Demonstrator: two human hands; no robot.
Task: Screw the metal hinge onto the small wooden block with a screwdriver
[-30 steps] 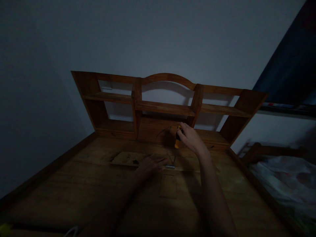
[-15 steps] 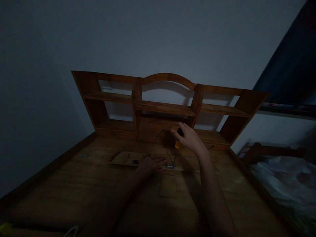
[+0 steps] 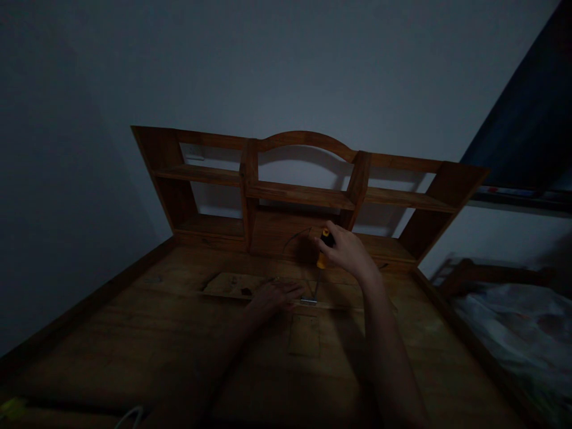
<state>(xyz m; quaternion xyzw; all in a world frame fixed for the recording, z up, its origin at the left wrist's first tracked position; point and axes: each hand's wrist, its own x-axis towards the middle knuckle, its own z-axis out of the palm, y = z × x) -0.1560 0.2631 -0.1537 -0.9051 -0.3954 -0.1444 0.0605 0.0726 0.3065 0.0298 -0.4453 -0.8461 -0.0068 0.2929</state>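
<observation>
Fingers of my right hand are wrapped round the yellow and black handle of a screwdriver. Its shaft points down and the tip meets a small metal hinge at the near edge of a long wooden board. Flat on that board, just left of the hinge, rests my left hand with fingers stretched out. The board lies on the wooden desktop. A small rectangular wooden piece lies nearer, below the hinge. Dim light hides any screw.
Behind the desktop stands a wooden shelf unit against the wall. A small object lies at left. A white cable and a yellow thing are at the near left. Plastic bags sit beyond the right edge.
My right hand has shifted its hold on the screwdriver handle, showing more of its yellow and black end. My left hand stays in place on the board.
</observation>
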